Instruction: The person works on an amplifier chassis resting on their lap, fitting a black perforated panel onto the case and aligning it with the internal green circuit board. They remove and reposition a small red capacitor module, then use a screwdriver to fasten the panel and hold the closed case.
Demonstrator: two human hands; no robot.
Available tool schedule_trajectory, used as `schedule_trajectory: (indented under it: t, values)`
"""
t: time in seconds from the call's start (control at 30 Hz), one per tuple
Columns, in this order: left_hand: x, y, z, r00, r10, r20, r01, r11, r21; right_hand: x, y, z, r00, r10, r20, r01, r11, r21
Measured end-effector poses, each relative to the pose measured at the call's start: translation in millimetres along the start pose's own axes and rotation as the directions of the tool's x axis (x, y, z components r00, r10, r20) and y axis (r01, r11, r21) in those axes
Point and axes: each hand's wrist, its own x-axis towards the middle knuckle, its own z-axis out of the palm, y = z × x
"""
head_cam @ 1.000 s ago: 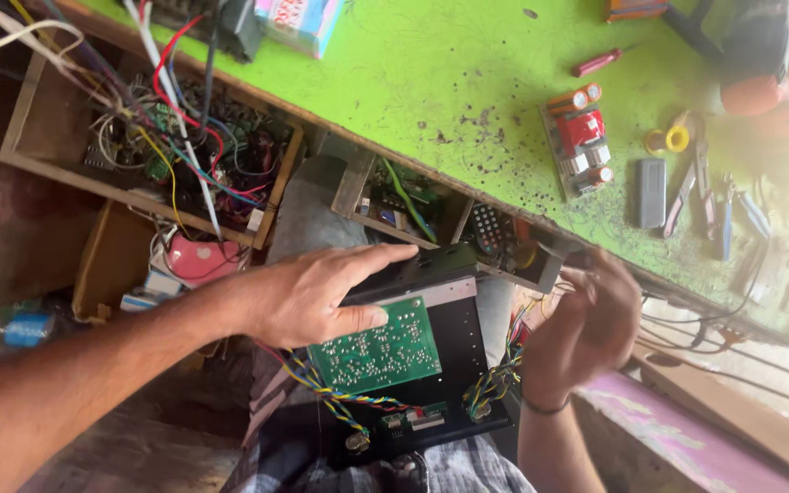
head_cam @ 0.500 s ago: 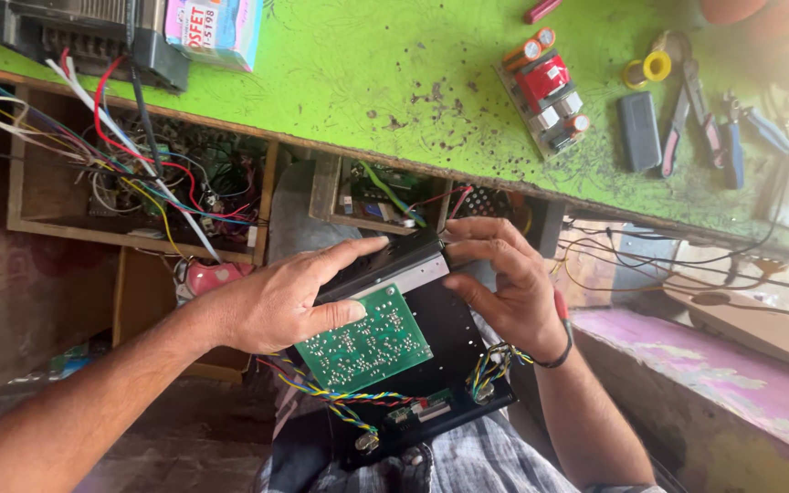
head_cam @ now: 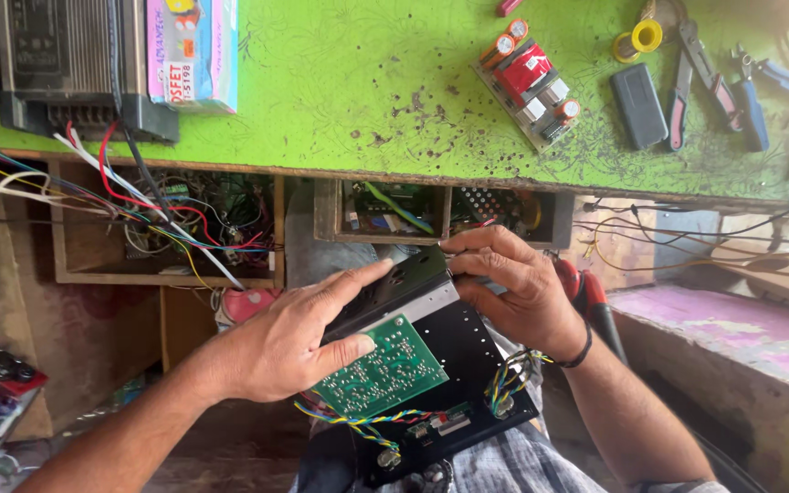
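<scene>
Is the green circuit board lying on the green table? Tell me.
No, the green circuit board sits on the black chassis held by both hands, below the table.

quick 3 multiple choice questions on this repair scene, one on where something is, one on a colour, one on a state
1. Where is the solder spool? A on the bench top B in a drawer C on the lap
2. What colour is the circuit board under the left hand? A blue B green C red
3. How is the black chassis handled? A lying untouched B one hand only C both hands on it

Answers: 1 A, it sits on the green bench top beside the pliers. 2 B, its face is green. 3 C, the right hand grips its far edge too.
</scene>
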Motion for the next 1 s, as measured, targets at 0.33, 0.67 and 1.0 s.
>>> schedule_trajectory:
  t: [0.33, 0.67, 1.0]
  values:
    - [0.8, 0.9, -0.6, 0.996, -0.085, 0.021, 0.085, 0.996, -0.019, 1.9, 2.9, 3.7, 0.999, -0.041, 0.023, 0.041, 0.999, -0.026]
    - [1.7, -2.8, 1.2, 0.993, -0.112, 0.035, 0.112, 0.993, -0.025, 3.6, 0.9, 3.5, 0.999, -0.015, 0.039, 0.016, 0.999, -0.046]
    - [2.7, 0.5, 0.1, 0.981, -0.185, 0.063, 0.188, 0.982, -0.033, 4.0, 0.3, 4.2, 1.0, 0.002, 0.031, -0.001, 1.0, -0.031]
